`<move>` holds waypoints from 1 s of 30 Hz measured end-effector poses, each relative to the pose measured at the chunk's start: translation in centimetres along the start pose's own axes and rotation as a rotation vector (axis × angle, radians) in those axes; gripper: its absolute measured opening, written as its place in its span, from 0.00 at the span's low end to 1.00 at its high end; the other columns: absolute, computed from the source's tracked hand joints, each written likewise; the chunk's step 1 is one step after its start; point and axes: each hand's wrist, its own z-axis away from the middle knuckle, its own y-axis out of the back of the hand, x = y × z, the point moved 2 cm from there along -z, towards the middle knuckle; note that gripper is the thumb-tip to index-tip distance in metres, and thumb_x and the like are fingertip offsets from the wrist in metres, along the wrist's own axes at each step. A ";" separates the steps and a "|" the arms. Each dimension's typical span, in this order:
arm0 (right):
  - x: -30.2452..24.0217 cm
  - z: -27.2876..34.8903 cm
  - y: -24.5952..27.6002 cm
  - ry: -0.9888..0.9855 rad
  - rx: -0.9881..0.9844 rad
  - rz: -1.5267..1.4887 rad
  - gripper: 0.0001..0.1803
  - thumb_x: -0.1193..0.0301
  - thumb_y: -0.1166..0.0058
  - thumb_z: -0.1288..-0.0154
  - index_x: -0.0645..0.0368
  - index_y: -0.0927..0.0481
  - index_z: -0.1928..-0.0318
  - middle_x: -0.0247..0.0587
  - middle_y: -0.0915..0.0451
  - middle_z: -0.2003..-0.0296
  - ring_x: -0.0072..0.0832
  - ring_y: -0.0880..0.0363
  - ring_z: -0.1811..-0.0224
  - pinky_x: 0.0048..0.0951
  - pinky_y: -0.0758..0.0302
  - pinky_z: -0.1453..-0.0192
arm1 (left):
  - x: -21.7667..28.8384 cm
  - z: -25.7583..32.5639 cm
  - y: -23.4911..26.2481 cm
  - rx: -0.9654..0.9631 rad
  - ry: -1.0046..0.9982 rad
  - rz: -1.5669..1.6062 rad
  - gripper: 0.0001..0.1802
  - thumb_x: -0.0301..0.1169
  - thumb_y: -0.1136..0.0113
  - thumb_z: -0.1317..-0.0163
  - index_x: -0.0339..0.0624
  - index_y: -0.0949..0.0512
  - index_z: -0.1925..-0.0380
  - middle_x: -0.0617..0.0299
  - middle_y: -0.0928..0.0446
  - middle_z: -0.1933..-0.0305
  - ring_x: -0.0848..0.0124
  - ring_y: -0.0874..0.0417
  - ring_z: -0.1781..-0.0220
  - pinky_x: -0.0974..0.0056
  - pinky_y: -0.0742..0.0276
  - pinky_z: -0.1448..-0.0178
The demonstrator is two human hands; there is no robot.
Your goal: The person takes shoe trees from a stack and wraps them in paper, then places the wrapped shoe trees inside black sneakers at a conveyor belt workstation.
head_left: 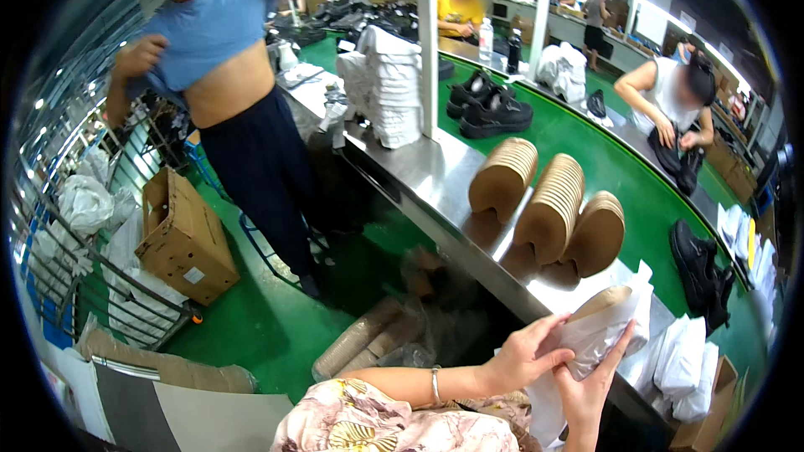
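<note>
Low on the right, my left hand grips a brown curved cardboard piece partly covered in white tissue paper. Against its near side, my right hand holds the same bundle, with thumb and fingers pressed on the paper. A brown rounded end shows out of the top of the wrap. Just beyond my hands, three rows of nested brown cardboard pieces stand on the metal ledge. More white paper hangs below my hands.
Right of my hands lie white paper-wrapped bundles and a cardboard box. Black shoes sit on the green belt. A tall white stack stands by a post. At left are a person, a carton and a rail cart.
</note>
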 end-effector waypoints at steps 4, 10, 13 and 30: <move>0.5 -0.1 -0.1 0.010 -0.040 0.083 0.59 0.72 0.36 0.60 0.61 0.62 0.31 0.55 0.52 0.34 0.38 0.46 0.35 0.34 0.44 0.34 | -0.3 0.3 1.6 0.001 0.047 -0.050 0.24 0.29 0.37 0.44 0.33 0.31 0.48 0.57 0.25 0.54 0.74 0.24 0.54 0.69 0.27 0.50; -0.2 -0.3 -0.6 -0.070 -0.262 0.078 0.62 0.64 0.33 0.59 0.63 0.65 0.32 0.61 0.43 0.44 0.49 0.40 0.40 0.39 0.40 0.37 | -2.9 1.1 4.6 0.063 0.261 0.215 0.11 0.31 0.48 0.35 0.34 0.26 0.58 0.60 0.21 0.64 0.78 0.23 0.64 0.73 0.26 0.60; 0.3 0.0 -0.2 -0.185 -0.379 0.104 0.61 0.63 0.34 0.59 0.63 0.65 0.32 0.61 0.43 0.44 0.49 0.40 0.40 0.37 0.40 0.36 | -8.2 2.7 8.7 0.226 0.550 0.133 0.10 0.31 0.49 0.35 0.36 0.26 0.60 0.61 0.23 0.67 0.75 0.23 0.67 0.73 0.26 0.61; 1.6 0.3 -4.2 -0.195 -0.530 0.098 0.60 0.63 0.36 0.59 0.63 0.63 0.32 0.62 0.44 0.44 0.51 0.37 0.43 0.37 0.37 0.39 | -6.5 2.2 5.5 -0.040 0.549 0.989 0.12 0.33 0.56 0.32 0.40 0.29 0.53 0.63 0.23 0.56 0.74 0.23 0.55 0.67 0.27 0.48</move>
